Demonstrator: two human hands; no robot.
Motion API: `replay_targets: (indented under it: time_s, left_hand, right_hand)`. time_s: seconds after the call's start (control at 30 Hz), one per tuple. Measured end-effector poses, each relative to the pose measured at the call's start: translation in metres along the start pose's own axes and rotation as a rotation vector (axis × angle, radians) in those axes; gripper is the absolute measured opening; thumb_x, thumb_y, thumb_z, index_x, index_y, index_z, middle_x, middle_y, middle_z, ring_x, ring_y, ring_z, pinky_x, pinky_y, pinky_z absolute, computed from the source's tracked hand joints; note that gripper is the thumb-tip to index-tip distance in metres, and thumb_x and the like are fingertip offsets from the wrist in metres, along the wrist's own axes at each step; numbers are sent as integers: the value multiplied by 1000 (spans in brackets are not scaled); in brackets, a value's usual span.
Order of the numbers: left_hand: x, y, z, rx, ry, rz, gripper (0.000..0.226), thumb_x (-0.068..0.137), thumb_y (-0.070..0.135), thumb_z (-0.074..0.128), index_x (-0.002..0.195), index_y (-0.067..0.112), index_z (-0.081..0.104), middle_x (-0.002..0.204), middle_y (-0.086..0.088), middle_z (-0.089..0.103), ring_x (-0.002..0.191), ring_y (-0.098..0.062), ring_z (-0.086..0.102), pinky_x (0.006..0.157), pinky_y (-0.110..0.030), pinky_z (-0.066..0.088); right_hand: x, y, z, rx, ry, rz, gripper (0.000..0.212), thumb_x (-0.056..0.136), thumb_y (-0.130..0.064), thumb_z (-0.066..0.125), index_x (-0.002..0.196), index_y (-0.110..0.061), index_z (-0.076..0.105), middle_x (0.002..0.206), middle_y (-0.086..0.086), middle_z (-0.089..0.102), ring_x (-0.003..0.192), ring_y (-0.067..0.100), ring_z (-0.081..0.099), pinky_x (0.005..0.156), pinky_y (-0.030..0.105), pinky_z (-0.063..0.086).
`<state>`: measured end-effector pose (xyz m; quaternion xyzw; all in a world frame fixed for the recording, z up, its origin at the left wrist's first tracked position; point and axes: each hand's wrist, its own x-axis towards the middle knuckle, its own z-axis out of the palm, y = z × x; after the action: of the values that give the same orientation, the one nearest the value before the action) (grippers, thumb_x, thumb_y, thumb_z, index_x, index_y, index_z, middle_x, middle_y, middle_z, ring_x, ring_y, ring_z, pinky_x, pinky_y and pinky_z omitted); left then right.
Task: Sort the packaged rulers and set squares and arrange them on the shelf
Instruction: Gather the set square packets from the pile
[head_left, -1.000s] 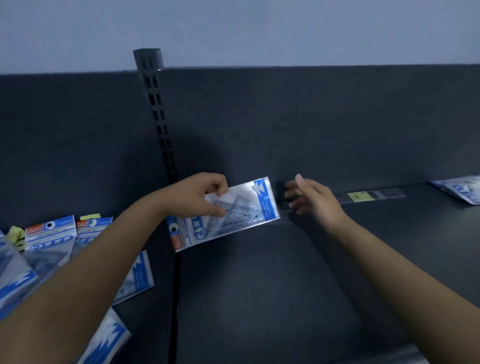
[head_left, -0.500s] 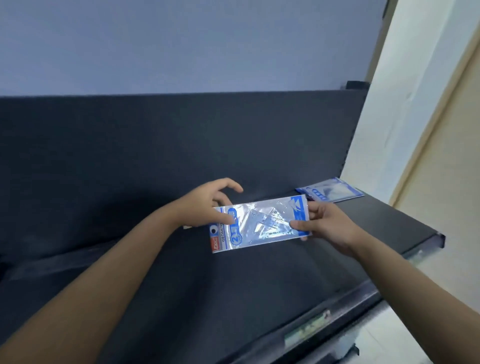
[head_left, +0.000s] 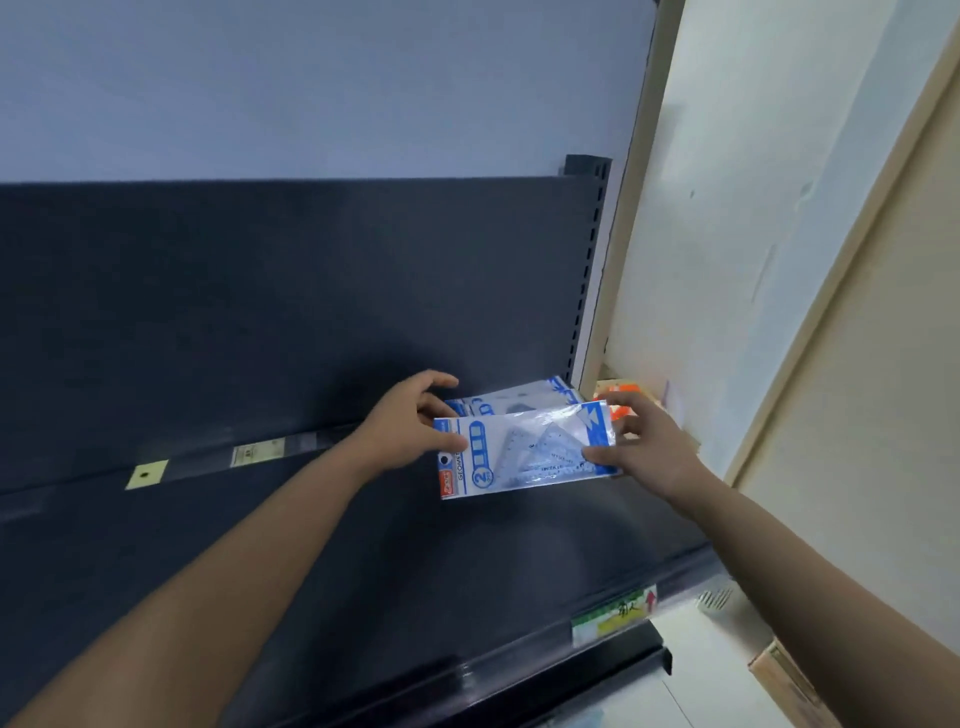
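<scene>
A blue-and-clear set-square packet (head_left: 524, 451) hangs in the air above the dark shelf (head_left: 363, 561). My left hand (head_left: 410, 422) pinches its left end with thumb and fingers. My right hand (head_left: 641, 441) pinches its right end. Just behind it, a second similar packet (head_left: 511, 401) lies flat on the shelf at the far right, against the back panel. The held packet partly covers that one.
The slotted upright (head_left: 584, 270) ends the shelf at the right, with a pale wall (head_left: 727, 260) beyond. Yellowish labels (head_left: 147, 474) sit on a strip at the back of the shelf. A price tag (head_left: 613, 613) is on the front edge. An orange item (head_left: 621, 397) shows past the upright.
My right hand took hold of the packet's right end. Both hands carried it rightward along the shelf, from the left bay to above the packet lying at the right end.
</scene>
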<state>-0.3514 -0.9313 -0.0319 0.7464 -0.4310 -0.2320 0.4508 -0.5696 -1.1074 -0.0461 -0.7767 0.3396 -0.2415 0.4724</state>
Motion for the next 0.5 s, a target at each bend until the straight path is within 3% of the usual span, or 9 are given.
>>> replay_targets:
  time_s: [0.1, 0.23, 0.37, 0.43, 0.5]
  left_hand:
    - [33, -7, 19, 75, 34, 2, 70, 66, 3, 85, 126, 17, 53, 95, -1, 66, 70, -11, 61, 68, -23, 50]
    - [67, -19, 32, 158, 77, 14, 66, 67, 5, 84, 125, 17, 54, 94, 3, 65, 67, -6, 59, 66, -21, 49]
    - [82, -28, 34, 255, 91, -27, 63, 67, 4, 84, 123, 14, 55, 96, 2, 63, 67, -3, 57, 61, -15, 47]
    - [82, -31, 35, 317, 101, -53, 62, 66, 7, 85, 121, 13, 58, 96, 2, 61, 64, -2, 52, 58, -9, 42]
    - [80, -27, 36, 413, 123, -63, 58, 68, 17, 85, 120, 14, 59, 100, 4, 59, 70, -1, 52, 63, -11, 41]
  right_hand:
    - [32, 18, -9, -80, 23, -32, 68, 68, -7, 81, 124, -25, 47, 93, 6, 59, 81, 20, 62, 61, 31, 56]
    - [70, 32, -9, -132, -3, -50, 63, 72, -7, 79, 124, -24, 47, 96, 3, 56, 74, 11, 59, 53, 18, 51]
    - [98, 45, -7, -183, -39, -25, 61, 70, -6, 80, 123, -16, 52, 88, 2, 57, 67, 15, 53, 64, 26, 46]
    - [106, 47, -7, -261, -67, -53, 55, 72, -8, 78, 122, -14, 54, 96, 3, 58, 69, 16, 54, 64, 27, 42]
    - [110, 42, -8, -386, -80, -136, 47, 78, -17, 74, 121, -16, 55, 109, 2, 57, 79, 17, 55, 67, 25, 40]
